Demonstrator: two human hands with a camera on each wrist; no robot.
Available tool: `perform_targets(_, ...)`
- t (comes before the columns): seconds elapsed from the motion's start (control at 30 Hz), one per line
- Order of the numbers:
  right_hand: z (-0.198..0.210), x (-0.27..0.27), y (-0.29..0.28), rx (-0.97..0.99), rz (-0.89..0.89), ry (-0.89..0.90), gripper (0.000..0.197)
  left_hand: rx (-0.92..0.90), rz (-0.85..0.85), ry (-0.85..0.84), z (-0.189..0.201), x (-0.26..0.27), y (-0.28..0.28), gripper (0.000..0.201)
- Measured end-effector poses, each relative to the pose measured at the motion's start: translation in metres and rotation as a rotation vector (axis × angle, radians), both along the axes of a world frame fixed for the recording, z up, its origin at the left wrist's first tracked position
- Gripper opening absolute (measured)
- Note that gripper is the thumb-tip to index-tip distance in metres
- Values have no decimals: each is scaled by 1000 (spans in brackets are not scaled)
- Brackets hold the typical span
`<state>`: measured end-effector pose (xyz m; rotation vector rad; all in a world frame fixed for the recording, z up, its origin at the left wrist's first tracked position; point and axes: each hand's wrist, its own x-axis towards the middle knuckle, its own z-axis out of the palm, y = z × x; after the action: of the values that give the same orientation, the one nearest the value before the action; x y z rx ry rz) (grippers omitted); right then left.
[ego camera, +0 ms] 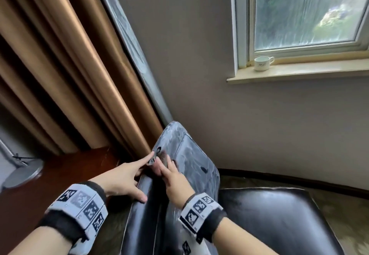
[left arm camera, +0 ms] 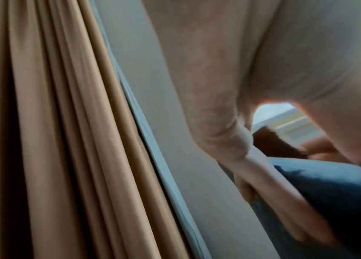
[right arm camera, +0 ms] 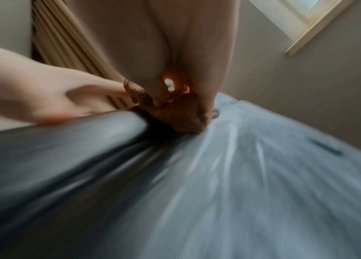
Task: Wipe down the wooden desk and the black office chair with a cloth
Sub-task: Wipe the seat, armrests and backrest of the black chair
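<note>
The black office chair's backrest stands tilted before me, its shiny surface streaked; the seat lies lower right. My right hand pinches a bunched brown cloth and presses it against the upper left of the backrest. In the head view only a dark tuft of the cloth shows past the fingers. My left hand rests on the backrest's left edge, with its fingers straight and spread and its index finger reaching beside the cloth. The wooden desk lies to the left.
Tan curtains hang close behind the desk and the chair's left edge. A round grey lamp base stands on the desk at far left. A white cup sits on the windowsill at upper right. A grey wall rises behind the chair.
</note>
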<state>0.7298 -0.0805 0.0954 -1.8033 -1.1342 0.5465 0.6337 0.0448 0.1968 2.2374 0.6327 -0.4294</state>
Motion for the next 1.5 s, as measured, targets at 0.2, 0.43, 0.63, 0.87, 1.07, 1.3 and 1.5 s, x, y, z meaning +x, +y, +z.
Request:
perform_targets(0.2, -15, -3, -8, 105, 62, -67, 64, 147, -97, 96, 11, 11, 7, 131)
perform_targets(0.43, -20, 35, 9, -22, -6, 10, 55, 380, -182, 157, 4, 38, 8, 137)
perform_targets(0.63, -8, -16, 0, 181, 98, -55, 57, 370, -143, 157, -1, 38, 15, 143)
perform_targets(0.87, 15, 71, 63, 12, -73, 75, 53, 291, -138, 112, -6, 40, 23, 159)
perform_targets(1.07, 7, 19, 37, 158, -40, -9, 54, 378, -167, 117, -4, 40, 21, 110)
perform_targets(1.3, 15, 126, 87, -85, -210, 69, 56, 255, -135, 143, -1, 44, 21, 155)
perform_targets(1.5, 3, 64, 62, 89, -146, 49, 53, 300, -136, 148, -3, 44, 23, 139)
